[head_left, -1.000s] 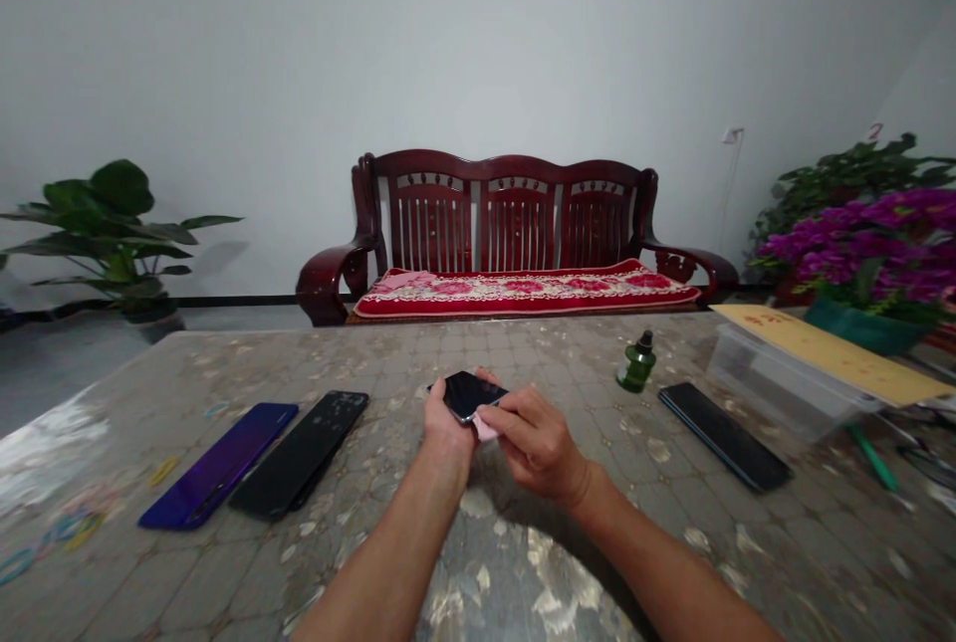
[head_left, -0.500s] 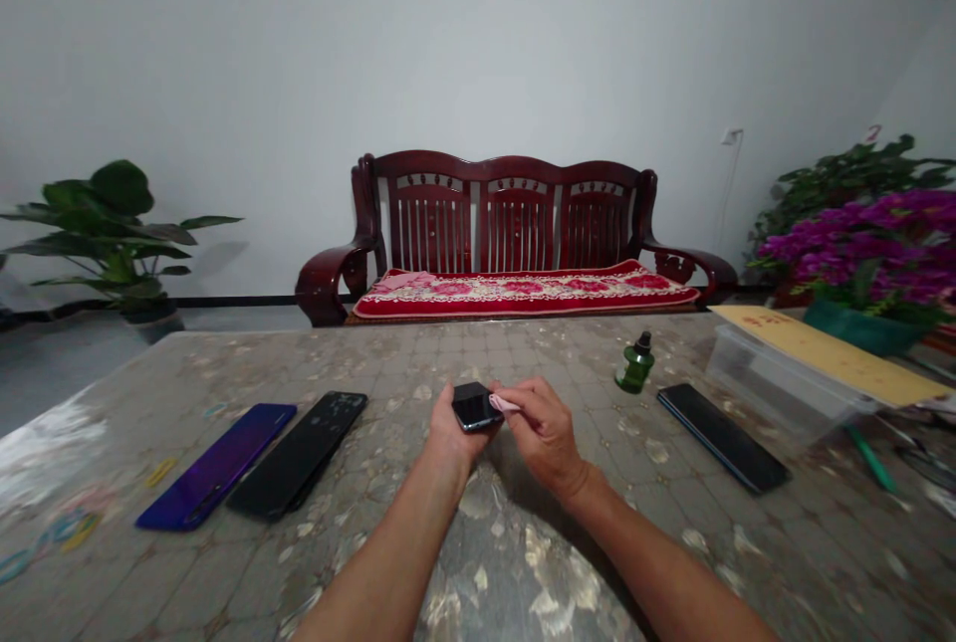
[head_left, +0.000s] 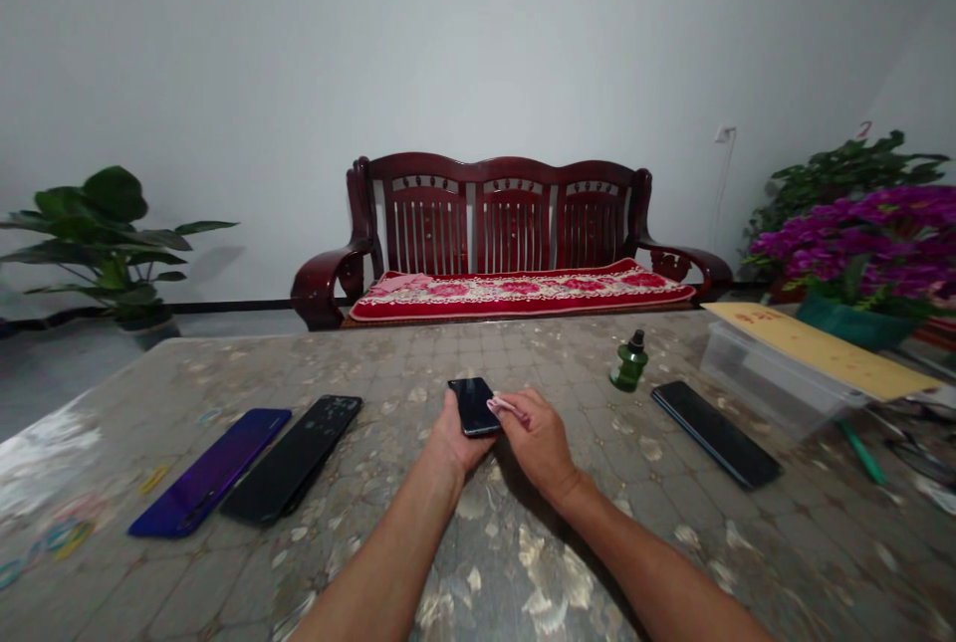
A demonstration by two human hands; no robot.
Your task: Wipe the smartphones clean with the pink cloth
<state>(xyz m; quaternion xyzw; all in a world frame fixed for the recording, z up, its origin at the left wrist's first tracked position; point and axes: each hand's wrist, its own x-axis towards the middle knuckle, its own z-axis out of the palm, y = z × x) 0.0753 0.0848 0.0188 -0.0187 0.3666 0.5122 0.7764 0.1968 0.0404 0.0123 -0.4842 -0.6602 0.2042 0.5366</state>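
In the middle of the head view, my left hand (head_left: 453, 438) is closed round a black smartphone (head_left: 473, 405), its dark glossy face turned up. My right hand (head_left: 539, 438) pinches a small folded pink cloth (head_left: 506, 408) at the phone's right edge. The cloth touches or nearly touches the screen there; I cannot tell how firmly. The fingers of my left hand beneath the phone are hidden.
To the left lie a purple-blue phone (head_left: 213, 471) and a black phone (head_left: 295, 461). On the right are a green bottle (head_left: 628, 364), another dark phone (head_left: 715, 434), and a clear plastic box (head_left: 777, 378) under a yellow envelope (head_left: 818, 348). Colourful bands (head_left: 67, 535) lie at far left.
The phone in my left hand has tipped so that more of its screen shows. My right hand with the pink cloth stays at its right edge. The whole view has shifted slightly.
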